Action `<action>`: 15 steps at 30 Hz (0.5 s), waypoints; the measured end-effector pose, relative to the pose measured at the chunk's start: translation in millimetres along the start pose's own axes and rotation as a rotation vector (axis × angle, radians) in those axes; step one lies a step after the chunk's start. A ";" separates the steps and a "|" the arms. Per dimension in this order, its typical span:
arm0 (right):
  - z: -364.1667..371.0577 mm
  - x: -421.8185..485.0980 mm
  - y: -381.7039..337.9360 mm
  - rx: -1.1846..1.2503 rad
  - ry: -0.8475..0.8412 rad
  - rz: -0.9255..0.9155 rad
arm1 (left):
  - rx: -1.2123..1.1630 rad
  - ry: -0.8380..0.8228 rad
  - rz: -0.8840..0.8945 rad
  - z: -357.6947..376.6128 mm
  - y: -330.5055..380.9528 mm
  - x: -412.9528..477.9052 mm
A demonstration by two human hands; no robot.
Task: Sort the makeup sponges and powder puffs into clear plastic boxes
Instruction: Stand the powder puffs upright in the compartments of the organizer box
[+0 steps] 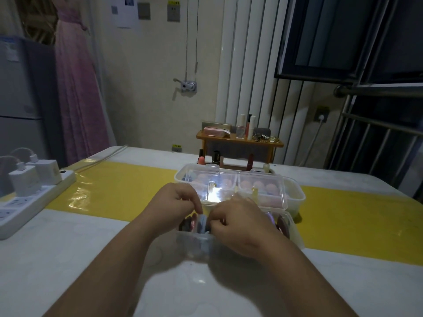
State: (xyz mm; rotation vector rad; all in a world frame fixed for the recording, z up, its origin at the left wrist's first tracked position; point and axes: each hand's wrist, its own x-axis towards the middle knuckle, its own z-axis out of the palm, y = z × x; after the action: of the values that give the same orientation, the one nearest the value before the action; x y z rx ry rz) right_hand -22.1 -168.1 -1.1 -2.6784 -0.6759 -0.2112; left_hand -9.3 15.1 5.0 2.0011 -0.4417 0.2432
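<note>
Two clear plastic boxes stand on the table. The far box [295,197] has its lid shut over several pink makeup sponges [258,185]. The near box [194,242] is open and holds upright powder puffs in dark, pink and blue tones [201,223], with purple and dark red puffs [282,223] at its right end. My left hand [176,204] and my right hand [240,223] meet over the near box, fingertips pinched on the blue puffs at its middle. My right hand hides much of the box's inside.
A white power strip [27,197] with chargers lies at the left table edge. A small wooden shelf [240,140] with cosmetics stands behind the boxes, lipsticks [216,157] beneath it. A yellow strip [114,188] crosses the white table. A fridge stands at far left.
</note>
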 end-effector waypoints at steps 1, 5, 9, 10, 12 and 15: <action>-0.7 -1.0 0.9 0.032 0.016 0.001 | -0.017 0.060 -0.002 1.4 -0.7 1.2; -3.5 -3.1 2.5 0.050 0.110 -0.029 | -0.047 0.220 -0.041 6.6 -3.0 6.5; -10.9 -5.5 9.7 0.085 0.256 0.005 | -0.051 0.285 -0.104 9.5 -12.4 9.0; -13.8 -6.9 13.1 0.100 0.286 0.042 | -0.036 0.298 -0.121 11.1 -15.4 10.1; -19.3 -8.4 21.6 0.099 0.359 0.161 | 0.001 0.340 -0.168 13.5 -21.6 12.6; -27.2 -11.9 34.6 0.045 0.456 0.384 | 0.008 0.382 -0.242 16.6 -26.0 15.1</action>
State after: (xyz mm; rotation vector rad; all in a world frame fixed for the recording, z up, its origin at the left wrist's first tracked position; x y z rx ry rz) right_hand -17.2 -211.9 10.3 -2.5188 -0.0265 -0.6619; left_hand 14.8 7.8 -18.3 1.9370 0.0431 0.4635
